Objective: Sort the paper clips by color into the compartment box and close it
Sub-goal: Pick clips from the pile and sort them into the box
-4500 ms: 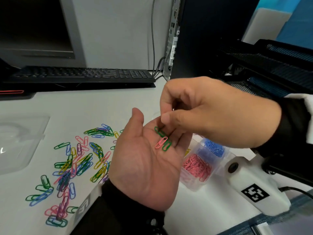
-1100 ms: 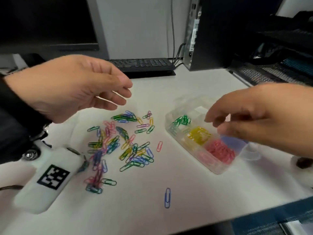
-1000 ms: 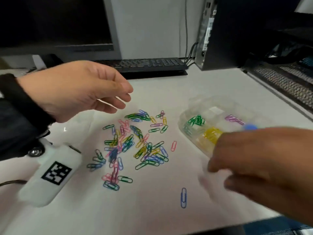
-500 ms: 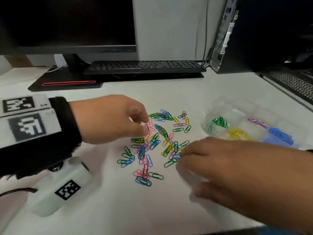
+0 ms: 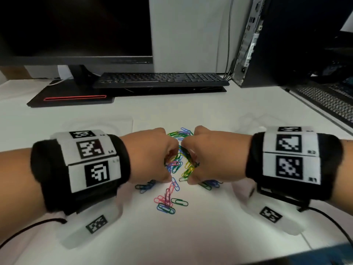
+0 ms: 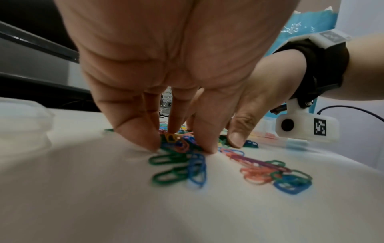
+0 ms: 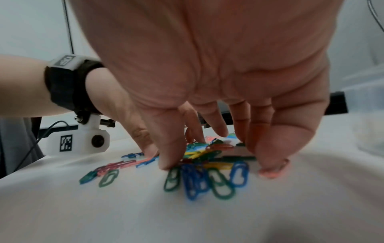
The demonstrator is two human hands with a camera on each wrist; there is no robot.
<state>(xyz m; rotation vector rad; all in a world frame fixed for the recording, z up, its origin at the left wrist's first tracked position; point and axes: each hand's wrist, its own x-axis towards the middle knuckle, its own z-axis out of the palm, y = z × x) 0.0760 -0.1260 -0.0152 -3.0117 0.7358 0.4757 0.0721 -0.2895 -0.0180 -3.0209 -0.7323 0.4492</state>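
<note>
near edge: bare white desk (image 5: 191, 236) at the bottom of the head view, wrist cameras hanging under both black wristbands.
loose clips: a small knot of pink, blue and green paper clips (image 5: 168, 201) low centre, apart from both hands.
left hand: left hand (image 5: 150, 159) down on the pile from the left of the frame, fingers curled downward, fingertips (image 6: 145, 139) pressed to the desk at the clips; whether any clip is actually pinched, cannot tell.
right hand: right hand (image 5: 212, 159) mirrors it from the right, knuckles almost touching the left's, fingertips (image 7: 172, 161) planted among green, blue and yellow clips; grip on a clip, cannot tell.
main pile: the heap of mixed clips (image 5: 180, 163) sits between and under the two hands, centre frame, green and blue ones poking out beyond the knuckles.
compartment box: clear box (image 5: 254, 121) right of centre, just behind the right wrist, mostly hidden and blurred; contents not readable.
clear lid: a transparent plastic piece (image 5: 107, 125) left of centre, beyond the left wrist.
far back: black keyboard (image 5: 160, 79) across the upper middle, dark monitor (image 5: 76, 29) upper left, computer tower (image 5: 267, 41) upper right.
</note>
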